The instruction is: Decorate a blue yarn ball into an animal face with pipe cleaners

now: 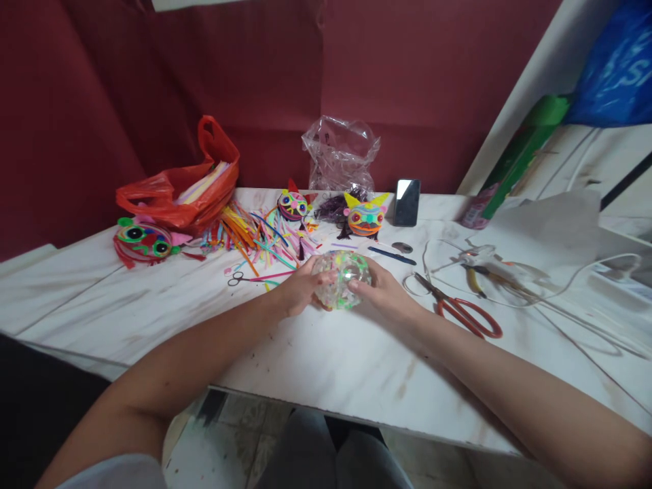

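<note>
Between my two hands is a clear round ball (337, 288) with green, yellow and other coloured specks, held just over the table (326, 367). My left hand (304, 286) wraps its left side, fingers reaching over the front. On the opposite side my right hand (379, 291) grips it, thumb across the front. What the ball's underside rests on is hidden. Just left of my left hand lie small scissors (237, 279). Red-handled scissors (468, 314) lie to the right of my right hand.
Behind the ball sit colourful animal-face ornaments (365, 219), (294, 205) and, at left, another one (145, 242). Pipe cleaners (259, 234) spill from a red plastic bag (173, 197). A phone (406, 202) leans upright at the back. A glue gun (481, 257) and its cord lie at right.
</note>
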The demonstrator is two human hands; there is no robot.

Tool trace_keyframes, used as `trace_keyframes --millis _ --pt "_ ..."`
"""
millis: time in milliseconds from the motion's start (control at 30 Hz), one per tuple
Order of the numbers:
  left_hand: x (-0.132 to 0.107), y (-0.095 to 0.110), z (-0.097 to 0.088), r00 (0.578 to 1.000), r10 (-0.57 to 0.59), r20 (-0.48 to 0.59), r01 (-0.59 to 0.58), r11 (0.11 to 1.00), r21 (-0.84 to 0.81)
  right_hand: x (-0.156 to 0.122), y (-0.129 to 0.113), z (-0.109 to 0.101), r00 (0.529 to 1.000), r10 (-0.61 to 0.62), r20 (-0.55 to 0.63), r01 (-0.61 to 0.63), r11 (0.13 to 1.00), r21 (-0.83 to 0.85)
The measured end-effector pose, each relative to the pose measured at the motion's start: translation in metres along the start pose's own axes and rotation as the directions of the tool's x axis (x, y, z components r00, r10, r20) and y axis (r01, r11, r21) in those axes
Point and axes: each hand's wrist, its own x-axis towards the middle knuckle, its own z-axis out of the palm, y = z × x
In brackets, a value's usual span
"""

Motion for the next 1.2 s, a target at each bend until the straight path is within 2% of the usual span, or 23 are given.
trace_keyframes --millis 133,300,433,500,767,1000,1200 --pt "-0.002 0.0 0.003 0.999 0.001 -0.034 -0.001 1.0 -0.011 0.0 0.006 0.002 0.999 -0.01 -0.043 0.01 1.0 0.01" --pt "0.0 -0.002 0.004 0.994 -0.061 -0.087 0.058 0.998 -0.036 -0.001 0.008 0.004 0.996 0.091 -0.023 -0.089 0.992 0.087" --pt "0.005 -0.007 0.002 0.997 -0.066 -0.046 0.062 0.995 -0.084 0.0 0.011 0.005 0.992 0.115 -0.054 -0.115 0.993 0.009" --pt "0.006 -0.008 0.001 0.998 -0.059 -0.021 0.057 0.992 -0.11 0.0 0.011 0.006 0.993 0.106 -0.052 -0.107 0.994 -0.021" --pt "0.006 -0.01 0.001 0.999 -0.018 0.028 0.022 0.989 -0.147 -0.001 0.0 0.008 0.996 0.062 -0.062 -0.06 0.998 0.031" --pt "0.005 -0.006 0.003 0.999 -0.041 -0.033 0.038 0.996 -0.085 0.0 -0.002 0.006 0.998 0.03 -0.05 -0.03 1.0 0.005" --pt "0.004 -0.006 0.002 0.999 -0.027 -0.032 0.024 0.996 -0.083 0.0 0.001 0.005 0.999 0.018 -0.039 -0.017 1.0 0.015"
